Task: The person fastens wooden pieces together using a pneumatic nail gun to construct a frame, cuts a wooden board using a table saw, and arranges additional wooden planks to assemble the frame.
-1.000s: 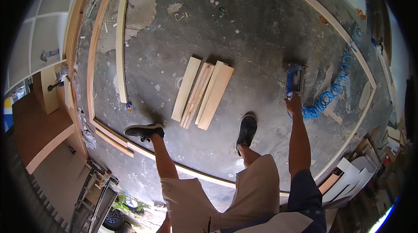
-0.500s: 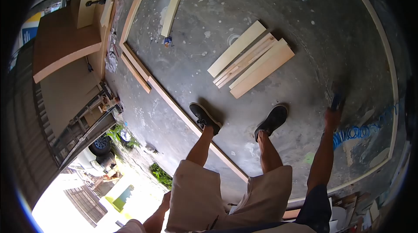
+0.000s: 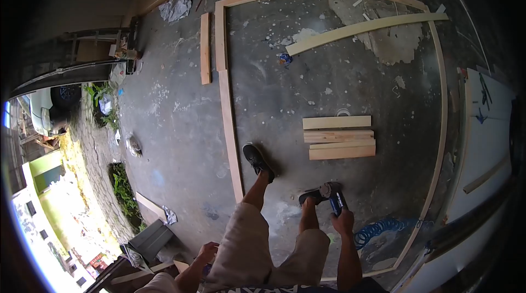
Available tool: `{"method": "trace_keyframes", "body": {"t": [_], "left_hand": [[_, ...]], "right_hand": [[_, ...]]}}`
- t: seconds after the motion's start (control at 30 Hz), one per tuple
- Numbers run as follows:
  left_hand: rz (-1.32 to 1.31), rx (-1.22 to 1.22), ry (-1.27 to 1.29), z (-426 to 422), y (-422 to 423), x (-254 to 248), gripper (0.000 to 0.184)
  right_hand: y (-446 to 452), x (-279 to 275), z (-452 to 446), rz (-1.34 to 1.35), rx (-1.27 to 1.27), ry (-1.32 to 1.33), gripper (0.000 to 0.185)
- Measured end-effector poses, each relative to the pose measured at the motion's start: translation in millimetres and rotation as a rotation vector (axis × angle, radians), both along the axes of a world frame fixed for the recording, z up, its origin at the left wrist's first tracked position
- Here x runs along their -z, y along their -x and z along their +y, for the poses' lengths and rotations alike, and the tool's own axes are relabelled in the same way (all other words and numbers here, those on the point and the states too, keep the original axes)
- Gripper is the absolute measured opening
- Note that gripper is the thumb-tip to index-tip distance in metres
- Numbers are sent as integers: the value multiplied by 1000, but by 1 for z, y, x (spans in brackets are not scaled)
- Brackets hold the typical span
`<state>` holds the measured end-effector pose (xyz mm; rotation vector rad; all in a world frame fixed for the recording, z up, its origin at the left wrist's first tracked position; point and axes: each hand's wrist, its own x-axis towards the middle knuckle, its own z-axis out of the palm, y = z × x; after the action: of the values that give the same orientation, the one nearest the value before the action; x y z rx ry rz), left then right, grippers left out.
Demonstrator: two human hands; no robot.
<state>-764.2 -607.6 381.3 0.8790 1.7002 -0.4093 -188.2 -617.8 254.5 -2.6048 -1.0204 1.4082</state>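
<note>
My right hand (image 3: pixel 343 222) is closed round the handle of a blue and black nail gun (image 3: pixel 336 198), held above the floor near my right shoe. A coiled blue air hose (image 3: pixel 378 231) trails to the right of that hand. My left hand (image 3: pixel 207 252) hangs beside my left thigh with its fingers partly curled; whether it holds anything is unclear. Ahead of my feet lie several short boards (image 3: pixel 337 122) side by side on the concrete.
A large frame of long wooden strips (image 3: pixel 230 128) lies around me on the floor. Inside it rests a loose strip (image 3: pixel 361 28), beside a small blue item (image 3: pixel 285 59). A grey bin (image 3: pixel 156 240) stands at the lower left; white panels (image 3: pixel 482 145) are at the right.
My view has turned left and my feet have stepped round. The nail gun has come from far out on the right to close by my right shoe, still in my right hand.
</note>
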Motion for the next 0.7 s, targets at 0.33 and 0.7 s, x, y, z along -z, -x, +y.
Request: {"method": "trace_keyframes", "body": {"t": [0.33, 0.7], "left_hand": [[-132, -407, -144, 156, 27, 42, 39], [-324, -464, -368, 442, -9, 69, 48]], "right_hand": [[101, -65, 250, 3, -245, -420, 29], [162, -126, 523, 156, -189, -539, 21]]}}
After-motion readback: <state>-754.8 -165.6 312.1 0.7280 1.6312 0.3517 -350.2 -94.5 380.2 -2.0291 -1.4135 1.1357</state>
